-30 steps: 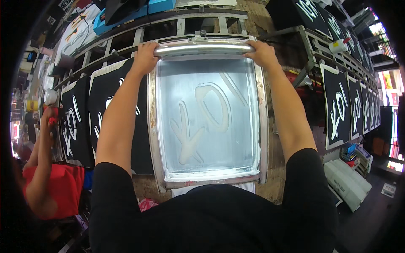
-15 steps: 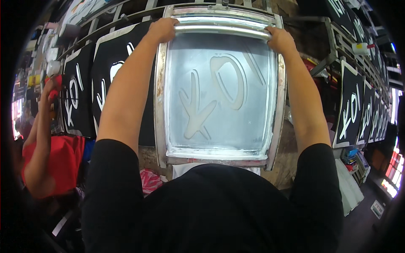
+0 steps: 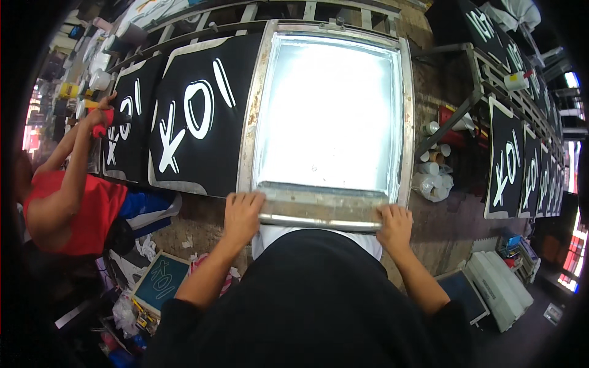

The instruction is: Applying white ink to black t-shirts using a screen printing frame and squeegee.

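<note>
Below and around the fingers lies a worn, brown, board-like floor [image 3: 451,236]. Ahead of the fingers, a screen frame [image 3: 253,110] surrounds a glaring white mesh [image 3: 328,116], and a metal rail [image 3: 294,12] crosses beyond it. Left of the left fingers, black panels [image 3: 230,144] carry white lettering; farther left, a co-worker in red [image 3: 76,211] holds a red tool [image 3: 100,130]. Ahead and right of the right fingers are cups and a clear bag [image 3: 433,187].

The squeegee [image 3: 319,213] spans between the hands at the frame's near end. Its long axis runs left to right, its shiny bar toward the wearer's body. The left hand [image 3: 243,216] and right hand [image 3: 394,228] grip its ends, fingers close together and curled over; the thumbs' hold cannot be told.
</note>
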Motion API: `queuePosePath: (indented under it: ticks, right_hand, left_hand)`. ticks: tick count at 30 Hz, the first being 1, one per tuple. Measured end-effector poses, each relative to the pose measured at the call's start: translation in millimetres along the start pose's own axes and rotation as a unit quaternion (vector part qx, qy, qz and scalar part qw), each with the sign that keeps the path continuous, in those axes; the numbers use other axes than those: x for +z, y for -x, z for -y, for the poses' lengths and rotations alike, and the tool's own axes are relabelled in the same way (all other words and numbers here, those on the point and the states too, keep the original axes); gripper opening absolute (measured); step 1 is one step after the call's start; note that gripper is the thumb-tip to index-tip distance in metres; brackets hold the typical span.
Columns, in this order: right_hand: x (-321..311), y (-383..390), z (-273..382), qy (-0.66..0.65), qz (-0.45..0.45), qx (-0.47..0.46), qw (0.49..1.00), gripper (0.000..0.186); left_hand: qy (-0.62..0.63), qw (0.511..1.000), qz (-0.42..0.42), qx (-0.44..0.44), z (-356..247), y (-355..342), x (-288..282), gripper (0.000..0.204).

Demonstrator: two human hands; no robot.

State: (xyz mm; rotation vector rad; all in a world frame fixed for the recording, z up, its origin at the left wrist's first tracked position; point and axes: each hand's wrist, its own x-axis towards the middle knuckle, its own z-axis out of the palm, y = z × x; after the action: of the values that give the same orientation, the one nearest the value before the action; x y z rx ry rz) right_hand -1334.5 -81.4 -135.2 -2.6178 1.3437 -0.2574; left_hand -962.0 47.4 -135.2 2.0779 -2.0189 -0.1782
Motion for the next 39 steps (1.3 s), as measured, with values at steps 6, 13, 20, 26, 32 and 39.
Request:
queuePosePath:
  ticks: [6, 13, 20, 26, 32, 39]
  right_hand:
    - [-55.3, -18.3, -4.3, -0.074, -0.005, -0.049, 0.996, 0.037]
    - [-53.2, -19.6, -32.0, -0.191, 0.043, 0.188, 0.962, 0.033]
    - [-10.3, -10.3, -68.5, -0.434, -0.002, 0.298, 0.85, 0.038]
    - [-4.0, -13.4, -81.3, -0.506, -0.054, 0.344, 0.789, 0.046]
    - [37.3, -39.1, -88.7, -0.545, -0.04, 0.345, 0.763, 0.043]
    - [11.6, 22.8, -89.9, -0.567, -0.08, 0.354, 0.739, 0.051]
  left_hand:
    - [0.028, 0.998, 0.047, -0.03, -13.4, -9.9, -56.8, 0.05]
    - [0.124, 0.906, 0.066, -0.399, 53.6, 10.6, -13.6, 0.045]
    - [0.4, 0.795, 0.087, -0.448, 60.9, 45.5, 25.6, 0.057]
    - [0.39, 0.823, 0.016, -0.412, 71.1, 42.4, 65.8, 0.047]
    - [0.256, 0.908, -0.01, -0.332, 92.5, 74.1, 95.9, 0.034]
    - [0.389, 0.855, -0.176, -0.293, 21.7, 97.4, 87.6, 0.053]
